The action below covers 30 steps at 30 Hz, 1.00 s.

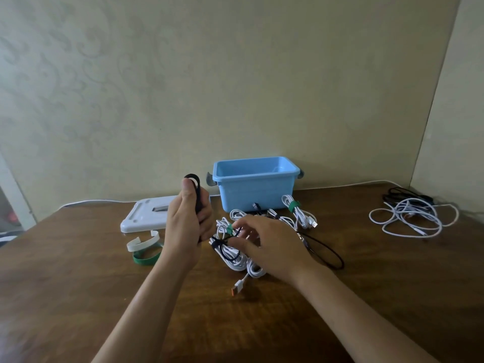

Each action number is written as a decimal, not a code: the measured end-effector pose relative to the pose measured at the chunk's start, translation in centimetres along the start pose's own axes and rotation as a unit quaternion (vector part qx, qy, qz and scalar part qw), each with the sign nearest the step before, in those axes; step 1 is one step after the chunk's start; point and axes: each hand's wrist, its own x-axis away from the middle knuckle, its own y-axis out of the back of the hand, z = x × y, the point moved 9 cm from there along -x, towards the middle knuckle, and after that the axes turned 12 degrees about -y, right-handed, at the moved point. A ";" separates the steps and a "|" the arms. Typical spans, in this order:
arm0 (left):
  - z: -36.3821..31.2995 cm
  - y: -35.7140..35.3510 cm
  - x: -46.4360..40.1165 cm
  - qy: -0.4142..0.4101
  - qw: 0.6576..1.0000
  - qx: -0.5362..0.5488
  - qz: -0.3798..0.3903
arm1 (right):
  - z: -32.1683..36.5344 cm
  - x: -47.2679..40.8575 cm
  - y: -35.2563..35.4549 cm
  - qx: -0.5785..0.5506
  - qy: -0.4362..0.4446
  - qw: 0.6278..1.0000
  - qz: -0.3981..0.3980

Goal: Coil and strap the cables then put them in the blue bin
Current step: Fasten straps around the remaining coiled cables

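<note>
Two hands share this step: the left hand (188,218) grips a black strap (197,195), right hand (264,242) fingers (237,230) spread loosely over the coiled white cables (233,247). Best pinch one coil tight before wrapping.

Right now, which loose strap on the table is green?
The green strap lies nearest the camera, just in front of the curled white strap, below the white lid, beside the left hand.

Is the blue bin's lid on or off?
Off. The blue bin stands open-topped, and a white lid lies flat on the table beside it.
</note>
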 end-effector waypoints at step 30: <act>-1.7 3.7 -1.5 -0.040 0.988 -0.140 -0.047 | -16.1 0.4 13.8 0.080 -0.320 0.902 -0.277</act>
